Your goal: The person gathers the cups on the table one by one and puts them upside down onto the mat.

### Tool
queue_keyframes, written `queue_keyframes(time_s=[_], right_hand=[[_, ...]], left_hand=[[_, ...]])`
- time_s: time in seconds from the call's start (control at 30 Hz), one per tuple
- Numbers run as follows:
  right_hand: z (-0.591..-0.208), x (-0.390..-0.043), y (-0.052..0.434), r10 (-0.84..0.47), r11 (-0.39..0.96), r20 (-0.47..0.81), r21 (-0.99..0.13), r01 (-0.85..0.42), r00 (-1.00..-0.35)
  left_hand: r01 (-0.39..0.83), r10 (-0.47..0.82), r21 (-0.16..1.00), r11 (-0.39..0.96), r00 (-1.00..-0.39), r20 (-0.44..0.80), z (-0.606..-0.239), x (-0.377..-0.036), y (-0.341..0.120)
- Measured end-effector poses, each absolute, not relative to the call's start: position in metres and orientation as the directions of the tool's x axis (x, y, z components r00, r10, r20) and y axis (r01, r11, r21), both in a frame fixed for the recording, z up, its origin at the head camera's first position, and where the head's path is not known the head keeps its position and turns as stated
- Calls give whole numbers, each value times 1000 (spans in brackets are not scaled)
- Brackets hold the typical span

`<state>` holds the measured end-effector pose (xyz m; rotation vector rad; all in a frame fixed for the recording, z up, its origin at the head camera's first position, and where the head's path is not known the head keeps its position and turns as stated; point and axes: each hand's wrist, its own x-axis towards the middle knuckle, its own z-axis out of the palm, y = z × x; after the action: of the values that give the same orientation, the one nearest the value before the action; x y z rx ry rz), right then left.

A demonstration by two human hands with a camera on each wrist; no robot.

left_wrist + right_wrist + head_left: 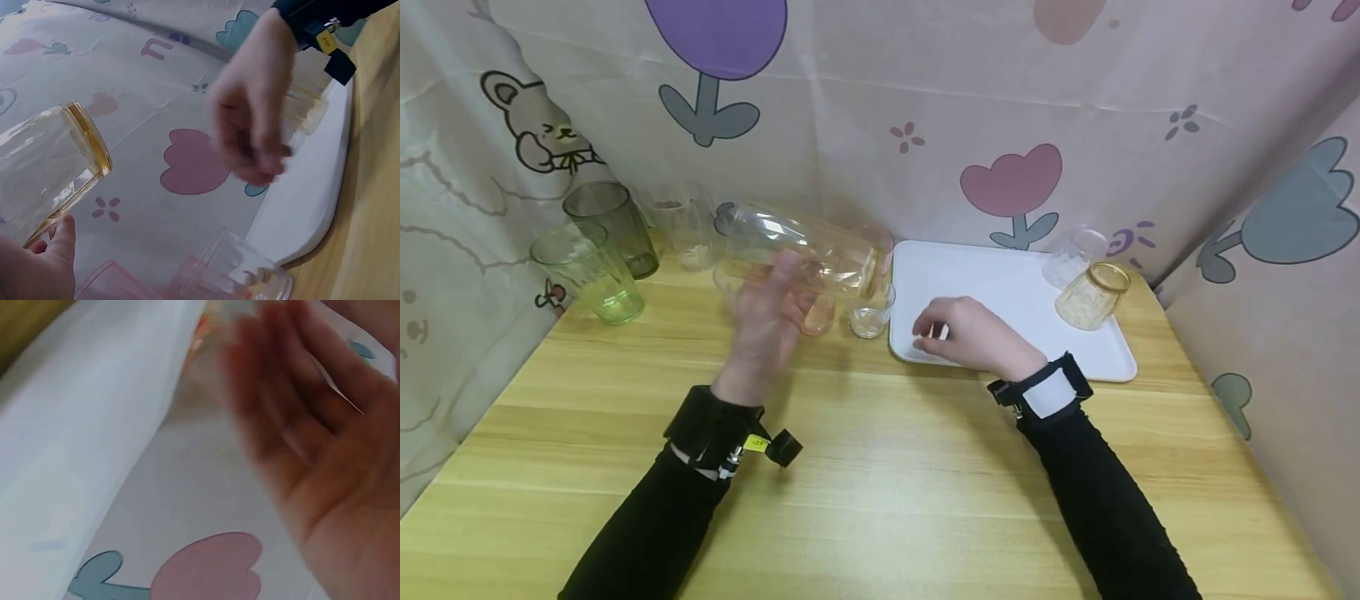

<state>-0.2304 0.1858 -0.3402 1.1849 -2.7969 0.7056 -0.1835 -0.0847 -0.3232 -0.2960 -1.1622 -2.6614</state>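
Left of centre, the left hand (760, 329) grips an amber glass (820, 246) lying sideways, thick end rightward. The right hand (973, 333), loosely bent and empty, hangs apart, lower right.

The tray (940, 271) is plain white, and the tabletop (865, 508) around it is honey-yellow with streaky wood grain. On the tray: a clear glass (1067, 262) and a yellowish one (1084, 304) with a gold base. Left of the tray it's basically candy colours: the big tumbler (805, 237) is see-through amber, plus a pink-tinted cup (818, 317), and farther left a lime green glass (613, 300) and a smoky grey glass (621, 233). Cloth (850, 108) behind the tray is pale pinkish with cartoon prints: purple tulip (722, 33), dusty-pink flower (1011, 183), black-outlined bear (557, 133). Both sleeves (1097, 487) are black.
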Motion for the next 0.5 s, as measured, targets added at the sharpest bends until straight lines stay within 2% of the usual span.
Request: queue_keyframes(time_s=[0.13,0.23,0.37,0.5], right_hand=[[-332,-222,178,-591,466,478,-456,-759,-650],[-327,-213,168,-500,354,632,-475,-806,-592],[-324,-204,156,-424,262,756,-426,-866,-499],[-326,-199,148,-379,233,822,-359,-904,-425]], left_hand=[[257,-81,718,-647,-959,270,-324,-180,-77],[238,-57,717,-655,-962,268,-323,-178,-72],[213,-25,743,-635,-966,256,-325,-175,-66],[188,18,777,-601,-969,248,-330,-172,-60]])
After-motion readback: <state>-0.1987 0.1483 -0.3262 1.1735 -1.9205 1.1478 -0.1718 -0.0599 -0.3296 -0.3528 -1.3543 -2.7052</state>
